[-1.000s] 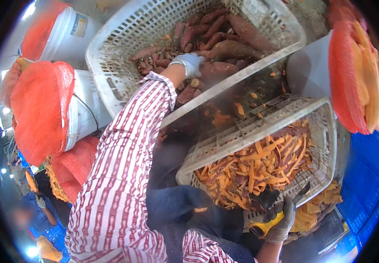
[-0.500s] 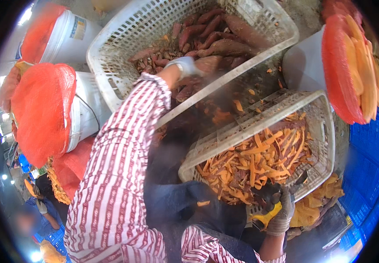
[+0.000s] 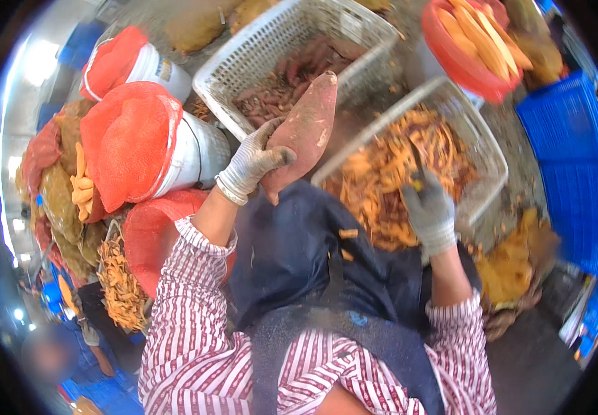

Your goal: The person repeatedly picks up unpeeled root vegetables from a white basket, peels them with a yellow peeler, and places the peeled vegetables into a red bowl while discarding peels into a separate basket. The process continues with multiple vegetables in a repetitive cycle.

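In my gloved left hand (image 3: 256, 162) is a large, unpeeled sweet potato (image 3: 306, 131), reddish-skinned and tapered, held tilted above my lap with its upper end toward the far right. My gloved right hand (image 3: 429, 211) is closed around a yellow-handled tool (image 3: 417, 160) with a narrow dark blade pointing away from me; most of its handle is hidden by the fingers. Beneath that hand is a white crate (image 3: 496, 162) filled with orange and reddish peelings (image 3: 375, 187). Farther off, a white slotted crate (image 3: 219, 69) contains more unpeeled sweet potatoes (image 3: 313, 62).
White buckets (image 3: 198, 149) covered with red mesh stand at left. At far right, a red-mesh-lined bucket (image 3: 444, 66) holds peeled sweet potatoes (image 3: 479, 34). Blue crates (image 3: 569, 166) line the right side. A co-worker's gloved hand (image 3: 90, 335) shows at lower left.
My left hand has come back from the far crate, lifting a sweet potato over my lap. My right hand has moved forward over the peelings with its tool. The view has shifted too.
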